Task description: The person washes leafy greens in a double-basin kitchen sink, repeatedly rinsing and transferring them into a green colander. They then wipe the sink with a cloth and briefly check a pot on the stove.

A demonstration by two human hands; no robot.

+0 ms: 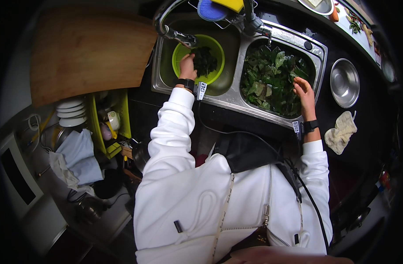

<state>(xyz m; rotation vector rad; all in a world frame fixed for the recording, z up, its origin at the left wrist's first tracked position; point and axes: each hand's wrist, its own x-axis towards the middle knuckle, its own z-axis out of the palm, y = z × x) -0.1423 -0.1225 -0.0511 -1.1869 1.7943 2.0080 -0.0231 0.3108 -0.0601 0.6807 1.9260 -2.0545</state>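
In the left basin of the steel double sink (240, 54) stands a lime-green plastic basket (222, 56). My left hand (187, 67) reaches into it, against a clump of dark leafy greens (205, 61). Its fingertips are partly hidden, so whether it grips the leaves is unclear. Many loose green leaves (267, 77) float in water in the right basin. Over that basin's right side hangs my right hand (304, 94), fingers bent and slightly apart, close to the leaves. No held leaf is plain there.
A chrome faucet (180, 36) arches over the basket. A wooden board (92, 54) lies left of the sink. To the right are a steel bowl (345, 82) and a crumpled cloth (341, 132). A rack with a blue sponge (211, 10) sits behind. Stacked white plates (71, 112) stand lower left.
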